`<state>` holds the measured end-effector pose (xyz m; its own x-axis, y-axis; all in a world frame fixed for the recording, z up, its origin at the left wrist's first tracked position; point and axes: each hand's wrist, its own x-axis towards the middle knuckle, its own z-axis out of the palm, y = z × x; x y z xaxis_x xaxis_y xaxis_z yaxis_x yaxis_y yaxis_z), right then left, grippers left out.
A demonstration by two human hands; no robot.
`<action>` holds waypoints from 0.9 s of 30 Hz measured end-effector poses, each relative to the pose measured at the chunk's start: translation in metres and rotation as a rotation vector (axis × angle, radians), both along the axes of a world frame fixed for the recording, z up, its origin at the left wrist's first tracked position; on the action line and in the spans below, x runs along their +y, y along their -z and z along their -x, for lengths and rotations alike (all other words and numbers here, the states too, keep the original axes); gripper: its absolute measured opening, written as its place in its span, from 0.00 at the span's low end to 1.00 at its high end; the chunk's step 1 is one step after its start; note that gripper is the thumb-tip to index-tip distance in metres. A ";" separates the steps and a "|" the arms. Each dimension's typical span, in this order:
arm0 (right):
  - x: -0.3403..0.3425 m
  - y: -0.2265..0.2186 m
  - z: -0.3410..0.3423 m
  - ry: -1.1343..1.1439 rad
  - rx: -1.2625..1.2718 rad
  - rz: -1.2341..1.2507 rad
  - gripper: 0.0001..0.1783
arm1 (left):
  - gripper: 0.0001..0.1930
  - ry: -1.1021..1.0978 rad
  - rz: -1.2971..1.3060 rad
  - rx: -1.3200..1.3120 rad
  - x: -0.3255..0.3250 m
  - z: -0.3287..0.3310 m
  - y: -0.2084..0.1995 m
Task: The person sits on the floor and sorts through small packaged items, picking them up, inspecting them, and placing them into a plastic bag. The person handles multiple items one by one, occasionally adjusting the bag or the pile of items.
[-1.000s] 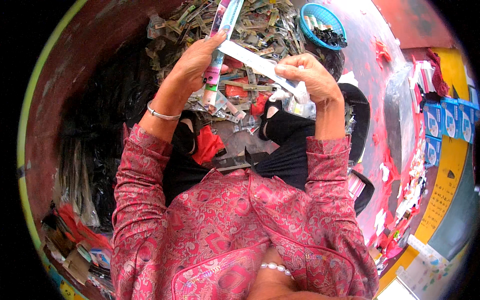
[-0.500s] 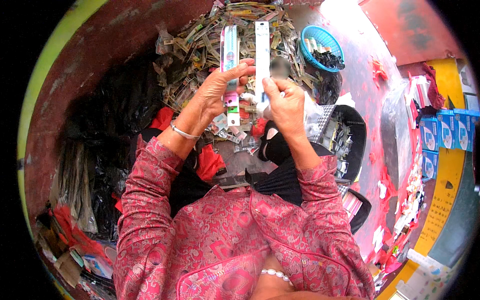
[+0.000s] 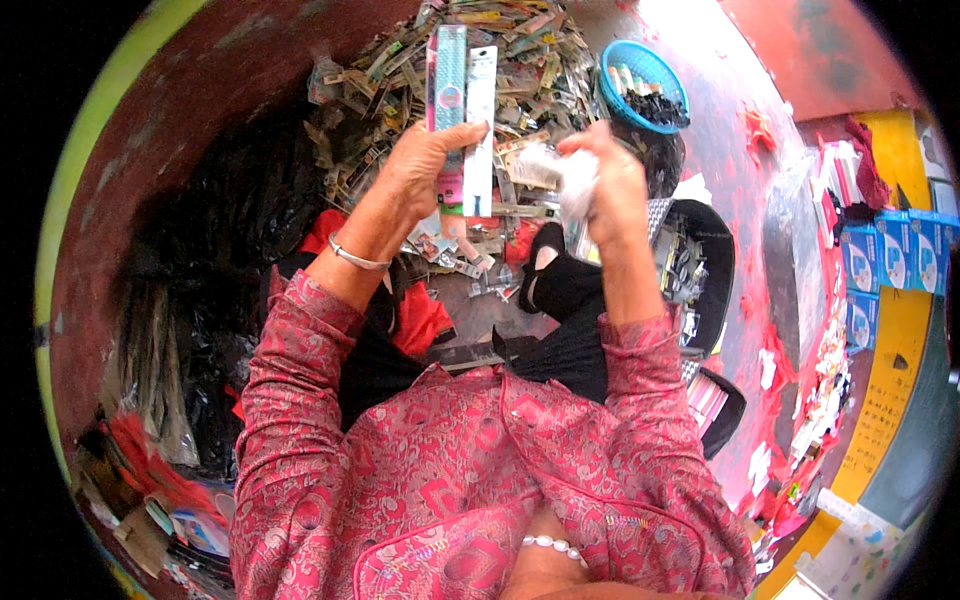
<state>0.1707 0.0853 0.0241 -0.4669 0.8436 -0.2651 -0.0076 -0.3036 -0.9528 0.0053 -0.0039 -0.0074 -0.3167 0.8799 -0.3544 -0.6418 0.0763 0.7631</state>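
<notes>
Overlapping a heap (image 3: 385, 80) beside a blue basket (image 3: 652, 62), left grip (image 3: 423, 160) holds slim strips (image 3: 481, 95), right grip (image 3: 620, 185) (blurred) white wad (image 3: 577, 186)

Blue boxes (image 3: 895, 250) sit far right; black plastic sheeting (image 3: 215, 225) lies at the left.

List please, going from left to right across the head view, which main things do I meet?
Black plastic sheeting, left hand, white strip, right hand, open black container, blue boxes.

Bright glare whitens the upper-right floor (image 3: 720, 110) (edges bow), the right hand (image 3: 612, 185) blurred.
</notes>
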 end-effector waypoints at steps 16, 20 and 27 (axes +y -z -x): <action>0.024 -0.003 -0.016 -0.281 0.703 0.519 0.22 | 0.15 0.018 -0.063 0.027 0.001 -0.013 -0.008; 0.019 0.003 -0.008 -0.359 0.546 0.446 0.23 | 0.15 0.112 -0.129 -0.049 -0.002 -0.015 -0.014; 0.009 0.007 0.002 -0.132 0.232 0.219 0.19 | 0.10 0.071 -0.036 0.021 -0.003 -0.016 -0.007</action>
